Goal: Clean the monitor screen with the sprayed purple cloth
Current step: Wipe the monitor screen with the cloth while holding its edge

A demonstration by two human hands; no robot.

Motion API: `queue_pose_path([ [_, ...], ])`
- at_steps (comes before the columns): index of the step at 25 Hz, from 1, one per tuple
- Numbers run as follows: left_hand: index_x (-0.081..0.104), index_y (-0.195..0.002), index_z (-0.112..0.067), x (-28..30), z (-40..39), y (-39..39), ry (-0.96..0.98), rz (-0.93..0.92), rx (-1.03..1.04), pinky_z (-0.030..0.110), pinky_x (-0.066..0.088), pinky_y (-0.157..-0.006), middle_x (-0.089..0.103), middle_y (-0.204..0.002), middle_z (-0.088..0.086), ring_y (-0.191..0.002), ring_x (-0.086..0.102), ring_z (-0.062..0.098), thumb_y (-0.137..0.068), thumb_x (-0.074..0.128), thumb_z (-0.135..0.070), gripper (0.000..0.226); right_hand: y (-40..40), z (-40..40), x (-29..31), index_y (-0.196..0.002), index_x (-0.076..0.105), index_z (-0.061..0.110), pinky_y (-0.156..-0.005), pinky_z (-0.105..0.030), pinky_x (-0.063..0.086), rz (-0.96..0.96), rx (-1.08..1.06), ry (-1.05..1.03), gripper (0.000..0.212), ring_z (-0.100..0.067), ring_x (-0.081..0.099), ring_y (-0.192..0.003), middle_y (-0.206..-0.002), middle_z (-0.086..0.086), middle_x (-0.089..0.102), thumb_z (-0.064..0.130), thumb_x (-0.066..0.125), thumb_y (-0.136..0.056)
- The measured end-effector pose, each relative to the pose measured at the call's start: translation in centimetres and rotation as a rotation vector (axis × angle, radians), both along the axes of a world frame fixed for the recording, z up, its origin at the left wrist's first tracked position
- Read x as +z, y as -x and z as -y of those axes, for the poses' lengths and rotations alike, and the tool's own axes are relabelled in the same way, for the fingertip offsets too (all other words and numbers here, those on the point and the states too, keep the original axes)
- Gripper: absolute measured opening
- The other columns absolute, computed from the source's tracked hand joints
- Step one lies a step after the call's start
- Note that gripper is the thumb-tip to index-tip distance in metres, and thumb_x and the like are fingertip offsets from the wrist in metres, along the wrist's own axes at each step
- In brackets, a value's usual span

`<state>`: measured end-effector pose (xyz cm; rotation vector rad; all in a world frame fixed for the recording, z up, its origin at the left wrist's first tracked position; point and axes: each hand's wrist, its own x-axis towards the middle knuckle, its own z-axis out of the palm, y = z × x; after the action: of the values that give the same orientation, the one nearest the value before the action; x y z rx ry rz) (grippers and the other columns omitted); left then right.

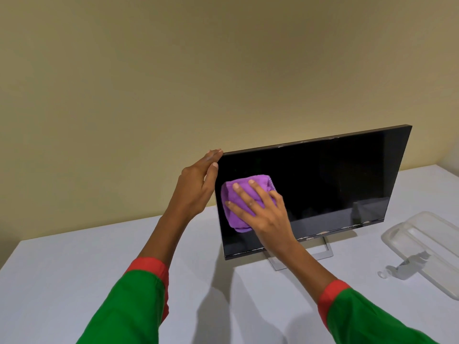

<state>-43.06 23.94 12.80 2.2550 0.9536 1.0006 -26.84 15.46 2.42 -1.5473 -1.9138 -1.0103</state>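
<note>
Your right hand (pixel 260 209) presses the folded purple cloth (pixel 244 203) flat against the monitor screen (pixel 323 184), its fingers (pixel 242 194) spread wide and nearly straight over the fabric, holding it by pressure, not by a pinch. The cloth lies at the screen's left end, about mid-height, just inside the left bezel. From here nearly all of the uncovered glass runs to the right along the monitor's long axis, which rises toward the upper right in this view; a further strip sits above and below the cloth. The coming stroke, by this layout, would run rightward along that axis.

Your left hand (pixel 198 184) steadies the panel at its upper left corner: its straight fingers reach over the top edge and its thumb lies on the front left edge, touching but not gripping. It is the hand nearer that edge. Both forearms reach forward over the desk (pixel 74 256), right wrist crossing in front of the lower bezel. A clear plastic tray (pixel 427 247) lies on the desk to the right, well apart from the monitor.
</note>
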Motion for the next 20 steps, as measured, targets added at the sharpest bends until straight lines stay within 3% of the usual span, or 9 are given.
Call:
queue_pose_path([
  [4, 0.039, -0.139, -0.023, -0.5, 0.8, -0.1, -0.084, -0.115, 0.031, 0.030, 0.031, -0.106, 0.037, -0.149, -0.002, -0.136, 0.034, 0.013, -0.092, 0.024, -0.032, 0.050, -1.9, 1.9, -3.2, -0.138, 0.045, 0.025, -0.085, -0.045, 0.043, -0.073, -0.089, 0.005, 0.050, -0.034, 0.037, -0.135, -0.147, -0.006, 0.041, 0.010, 0.055, -0.092],
  [7, 0.035, -0.141, -0.023, -0.6, 1.1, -0.1, -0.115, -0.149, 0.057, 0.034, 0.035, -0.104, 0.033, -0.151, -0.001, -0.137, 0.033, 0.014, -0.091, 0.022, -0.032, 0.052, -2.1, 3.0, -6.1, -0.138, 0.044, 0.025, -0.086, -0.045, 0.045, -0.023, -0.080, 0.085, 0.061, -0.036, 0.038, -0.133, -0.146, -0.007, 0.042, 0.007, 0.063, -0.084],
  [13, 0.036, -0.140, -0.018, -0.3, 1.3, -0.7, -0.143, -0.181, 0.086, 0.027, 0.031, -0.105, 0.034, -0.150, 0.000, -0.139, 0.028, 0.013, -0.091, 0.021, -0.032, 0.054, -1.6, 2.3, -5.4, -0.136, 0.045, 0.028, -0.088, -0.045, 0.046, 0.090, -0.019, 0.147, 0.049, -0.034, 0.040, -0.129, -0.147, -0.003, 0.041, 0.011, 0.046, -0.091],
  [17, 0.038, -0.139, -0.016, 0.0, 1.5, -1.0, -0.145, -0.183, 0.119, 0.028, 0.027, -0.108, 0.036, -0.149, 0.003, -0.139, 0.029, 0.017, -0.091, 0.021, -0.032, 0.054, -3.8, 2.3, -2.5, -0.139, 0.042, 0.025, -0.085, -0.044, 0.046, -0.086, -0.092, 0.057, 0.061, -0.036, 0.040, -0.129, -0.148, -0.007, 0.038, 0.010, 0.065, -0.084],
  [20, 0.037, -0.140, -0.013, 0.2, 1.7, -1.4, -0.133, -0.186, 0.128, 0.028, 0.021, -0.110, 0.035, -0.149, 0.005, -0.141, 0.023, 0.020, -0.096, 0.024, -0.028, 0.048, -6.2, 3.2, -1.7, -0.139, 0.042, 0.023, -0.079, -0.042, 0.048, -0.191, -0.196, 0.040, 0.070, -0.038, 0.041, -0.127, -0.147, -0.010, 0.040, -0.003, 0.063, -0.078],
])
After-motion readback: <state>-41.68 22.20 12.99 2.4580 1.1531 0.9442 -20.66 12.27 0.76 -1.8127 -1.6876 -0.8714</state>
